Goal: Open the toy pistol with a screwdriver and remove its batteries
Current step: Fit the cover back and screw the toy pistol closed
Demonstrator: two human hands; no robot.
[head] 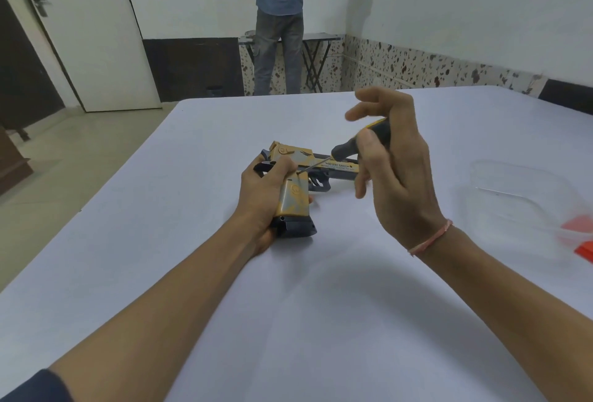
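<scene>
Wide white table [321,321] filling most of the view, plain room beyond, with a standing person [279,16] far off at the back wall beside a small folding table [317,48]. At the right edge, a clear plastic sheet or bag [513,183] and blurred red pieces [584,238], too indistinct to name.

Near the table's middle, lying on its side: the toy pistol [298,177], tan and grey with a dark base, barrel pointing right, grip pointing toward the viewer.

Left hand [263,196] wrapped around the grip from the left, thumb pressed over the top of the grip, pinning the pistol to the table. Right hand [394,170] raised above and right of the pistol, wrist bent, thumb and index pinching the black-and-yellow handle of a screwdriver [353,148], remaining fingers loose and partly spread. Thin shaft slanting down and left, tip meeting the pistol body just beside the left thumb, apparently at a screw; the screw itself too small to make out.

Likely risks: with the shaft so slanted, tip slipping out of the screw head, then stripping it or jabbing the nearby left thumb. Light fingertip hold possibly giving too little downward pressure. Loosened screw rolling away across the white cloth, hard to find.
</scene>
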